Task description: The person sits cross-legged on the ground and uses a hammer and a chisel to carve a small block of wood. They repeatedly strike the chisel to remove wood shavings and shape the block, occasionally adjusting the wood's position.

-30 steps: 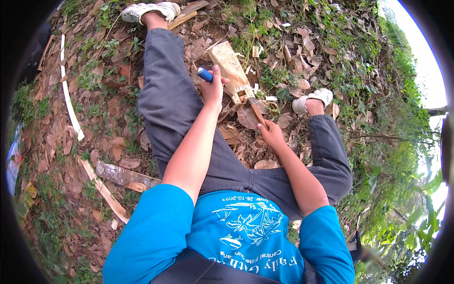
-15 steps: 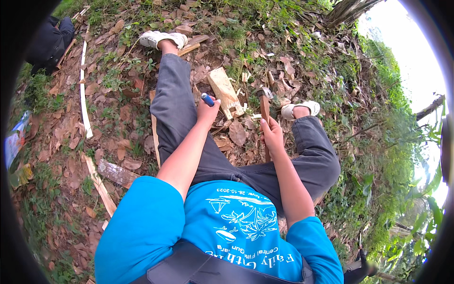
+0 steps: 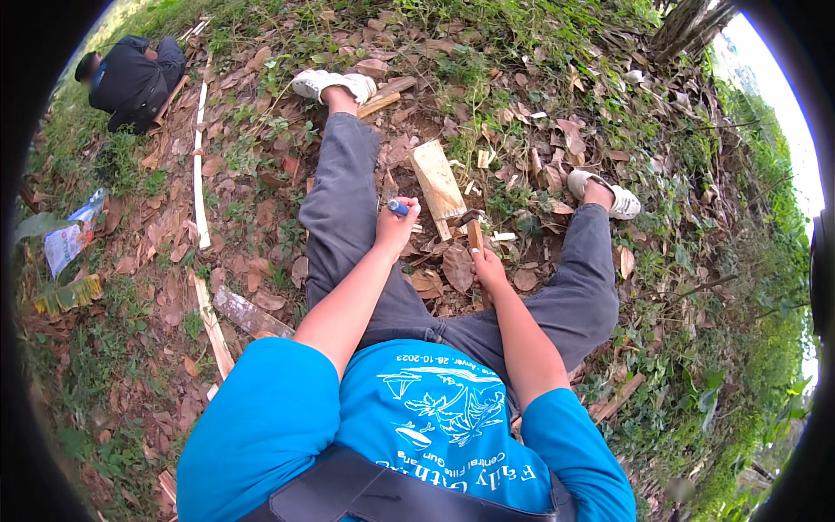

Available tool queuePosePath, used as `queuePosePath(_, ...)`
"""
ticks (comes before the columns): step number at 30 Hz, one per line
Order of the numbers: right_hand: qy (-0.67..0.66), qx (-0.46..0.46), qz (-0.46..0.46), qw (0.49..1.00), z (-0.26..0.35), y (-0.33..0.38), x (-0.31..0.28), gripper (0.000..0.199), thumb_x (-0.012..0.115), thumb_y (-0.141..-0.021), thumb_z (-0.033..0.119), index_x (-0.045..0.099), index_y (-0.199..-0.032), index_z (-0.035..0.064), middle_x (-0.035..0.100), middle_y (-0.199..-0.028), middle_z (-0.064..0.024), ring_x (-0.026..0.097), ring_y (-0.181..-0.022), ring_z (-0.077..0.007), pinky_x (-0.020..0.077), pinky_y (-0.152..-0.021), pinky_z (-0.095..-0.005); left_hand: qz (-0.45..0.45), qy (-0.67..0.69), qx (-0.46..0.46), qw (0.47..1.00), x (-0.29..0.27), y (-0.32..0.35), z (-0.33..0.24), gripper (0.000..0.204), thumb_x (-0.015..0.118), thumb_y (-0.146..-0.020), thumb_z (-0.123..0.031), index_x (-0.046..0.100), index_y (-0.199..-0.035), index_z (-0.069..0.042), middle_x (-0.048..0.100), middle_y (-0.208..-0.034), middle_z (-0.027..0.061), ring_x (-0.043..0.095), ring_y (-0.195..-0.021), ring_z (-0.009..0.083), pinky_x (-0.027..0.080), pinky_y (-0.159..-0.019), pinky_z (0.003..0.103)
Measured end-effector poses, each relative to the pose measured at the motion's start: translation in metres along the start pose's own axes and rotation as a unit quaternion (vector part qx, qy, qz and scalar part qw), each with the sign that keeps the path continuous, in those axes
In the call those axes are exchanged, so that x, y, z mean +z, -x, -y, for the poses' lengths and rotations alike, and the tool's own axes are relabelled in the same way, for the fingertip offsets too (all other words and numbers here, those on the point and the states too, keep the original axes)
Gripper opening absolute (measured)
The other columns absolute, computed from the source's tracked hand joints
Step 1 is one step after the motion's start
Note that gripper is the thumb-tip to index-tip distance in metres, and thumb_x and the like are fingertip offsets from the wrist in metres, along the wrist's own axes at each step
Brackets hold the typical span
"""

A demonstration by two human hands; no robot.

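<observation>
My left hand point(image 3: 396, 230) is closed around a blue-handled chisel point(image 3: 398, 207); the handle's end shows and the blade is hidden by the hand. My right hand point(image 3: 490, 267) grips the wooden handle of a hammer point(image 3: 475, 233) with a dark metal head. The hammer head is by the near end of a pale wooden block point(image 3: 437, 181), and I cannot tell whether they touch. The block lies on the leaves between my legs, with cut marks at its near end. Light wood chips point(image 3: 484, 159) are scattered beside it.
Long pale wood strips point(image 3: 201, 165) and a weathered board point(image 3: 248, 312) lie to the left. Another person point(image 3: 137, 80) in dark clothes is at the far left, near a plastic bag point(image 3: 70, 239). A tree trunk point(image 3: 691, 30) stands at the far right.
The hammer head has come down and left, toward the block's near end. My left hand has turned the blue handle more sideways. The whole view has shifted, bringing more of the other person into sight.
</observation>
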State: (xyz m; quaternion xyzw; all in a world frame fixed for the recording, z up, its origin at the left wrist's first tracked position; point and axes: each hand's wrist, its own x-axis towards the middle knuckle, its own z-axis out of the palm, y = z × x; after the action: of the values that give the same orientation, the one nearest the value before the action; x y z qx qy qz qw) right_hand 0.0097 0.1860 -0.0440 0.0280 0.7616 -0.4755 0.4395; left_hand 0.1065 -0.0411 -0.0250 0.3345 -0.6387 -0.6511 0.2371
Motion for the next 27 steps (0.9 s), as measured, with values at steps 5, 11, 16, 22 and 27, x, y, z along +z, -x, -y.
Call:
queuePosePath(5,-0.043,-0.016,0.016,0.999,0.000,-0.002,-0.002,0.024,0.053,-0.107,0.034,0.057,-0.114,0.0113,0.050,-0.068,0.0020,0.045,-0.048,-0.0081,0.0389,-0.043,-0.0275,0.039,0.063,-0.105,0.992,0.010,-0.025,0.021,0.018,0.069,-0.100,-0.013,0.066,-0.117,-0.007,0.067,-0.097,-0.0007,0.059,-0.080,0.0072,0.051,-0.073,0.025)
queuePosePath(11,-0.075,-0.030,-0.007,0.997,0.002,-0.004,-0.004,0.026,0.056,-0.105,0.035,0.059,-0.107,0.0091,0.052,-0.068,0.0020,0.047,-0.048,-0.0079,0.0393,-0.043,-0.0277,0.073,0.167,-0.132,0.974,0.025,-0.036,0.024,0.019,0.068,-0.100,-0.013,0.059,-0.116,-0.011,0.064,-0.135,0.0047,0.062,-0.099,0.0107,0.054,-0.098,0.034)
queuePosePath(16,-0.107,-0.033,-0.050,0.992,0.008,-0.008,-0.010,0.025,0.056,-0.105,0.034,0.057,-0.104,0.0092,0.052,-0.068,0.0023,0.046,-0.048,-0.0084,0.0389,-0.044,-0.0284,0.130,0.196,-0.135,0.962,0.035,-0.037,0.022,0.019,0.066,-0.102,-0.012,0.057,-0.118,-0.010,0.064,-0.134,0.0077,0.065,-0.108,0.0153,0.054,-0.097,0.033)
queuePosePath(22,-0.050,-0.067,-0.101,0.991,-0.009,-0.022,-0.007,0.026,0.055,-0.104,0.033,0.061,-0.104,0.0077,0.057,-0.073,-0.0009,0.053,-0.054,-0.0116,0.0437,-0.049,-0.0327,0.105,0.089,-0.163,0.977,0.053,-0.031,0.013,0.020,0.067,-0.102,-0.017,0.058,-0.116,-0.006,0.069,-0.114,0.0079,0.068,-0.102,0.0167,0.058,-0.090,0.032)
queuePosePath(27,0.054,-0.056,-0.145,0.986,0.002,-0.019,-0.002,0.037,0.056,-0.099,0.037,0.065,-0.121,0.0073,0.071,-0.108,-0.0238,0.067,-0.106,-0.0428,0.0510,-0.091,-0.0499,0.111,0.055,-0.145,0.982,0.036,-0.023,0.004,0.023,0.066,-0.102,-0.018,0.057,-0.118,-0.004,0.067,-0.112,0.0083,0.068,-0.104,0.0178,0.059,-0.092,0.034)
